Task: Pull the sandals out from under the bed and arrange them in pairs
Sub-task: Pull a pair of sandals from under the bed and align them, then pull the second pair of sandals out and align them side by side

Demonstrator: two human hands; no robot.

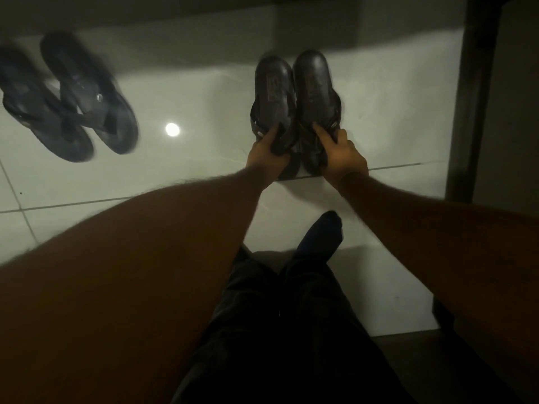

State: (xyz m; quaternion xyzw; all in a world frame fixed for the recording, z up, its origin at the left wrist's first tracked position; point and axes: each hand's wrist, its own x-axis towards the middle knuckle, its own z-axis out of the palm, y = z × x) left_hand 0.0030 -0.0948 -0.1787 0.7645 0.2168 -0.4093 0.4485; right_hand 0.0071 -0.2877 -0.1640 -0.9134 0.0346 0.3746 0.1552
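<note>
Dark trousers (291,330) are being seen nearest. Two black rubber sandals (291,94), touching side by side on pale glossy tiles (189,83), are being gripped, one by the left hand (267,153), one by the right hand (344,153). Dark blue flip-flops (67,103) are lying well apart.

The floor (204,91) is pale grey-white glossy tile crossed by thin darker grout lines, with one round white spot of reflected light (172,129) left of centre. In the upper left of the frame, the pair of flip-flops (73,100) is dark navy blue. The pair of sandals (294,94) at upper centre is black with a dull sheen. At the bottom, the trousers (291,330) are black and the sock (320,237) is dark blue.
</note>
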